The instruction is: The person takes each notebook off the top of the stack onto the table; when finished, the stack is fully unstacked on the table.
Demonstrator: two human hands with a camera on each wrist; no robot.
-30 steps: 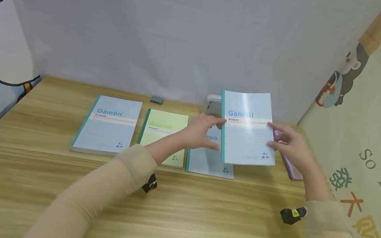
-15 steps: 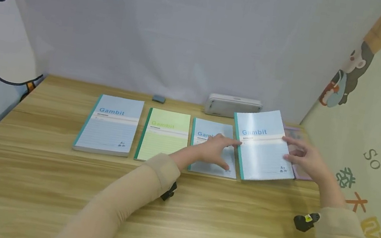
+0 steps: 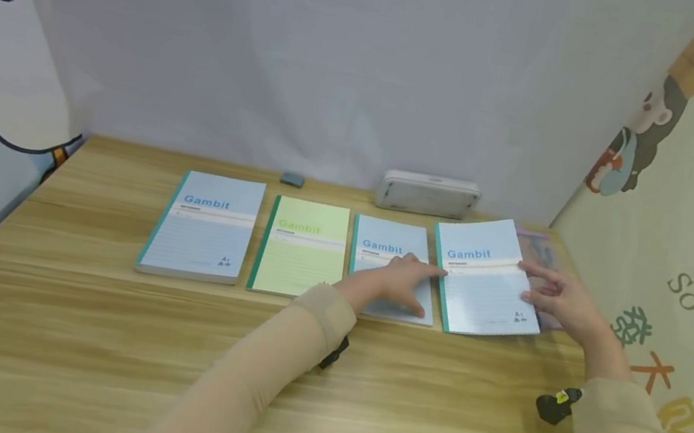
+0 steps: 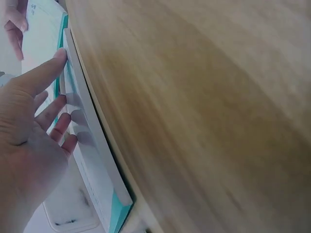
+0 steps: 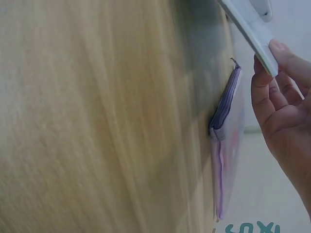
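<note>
My right hand [image 3: 567, 308] pinches the right edge of a blue Gambit notebook [image 3: 485, 291] between thumb and fingers. In the right wrist view that notebook's corner [image 5: 265, 56] is raised above the table. My left hand [image 3: 394, 281] has its fingers spread loosely over another blue notebook [image 3: 386, 245] lying flat. One left fingertip appears to touch the green spine of the raised notebook; in the left wrist view the other fingers [image 4: 58, 127] are loosely bent, holding nothing. A yellow-green notebook [image 3: 307, 255] and a thicker blue notebook [image 3: 204, 235] lie further left.
A purple-edged pouch [image 5: 228, 145] lies under and beside the raised notebook, at the right end. Against the back curtain stands a white case [image 3: 428, 195], with a small grey block [image 3: 292, 179] to its left. The wooden table [image 3: 424, 418] extends in front.
The blue notebook has come down and to the right, to the right of the other flat blue one. My left hand has followed it rightward; the right hand still pinches its edge.
</note>
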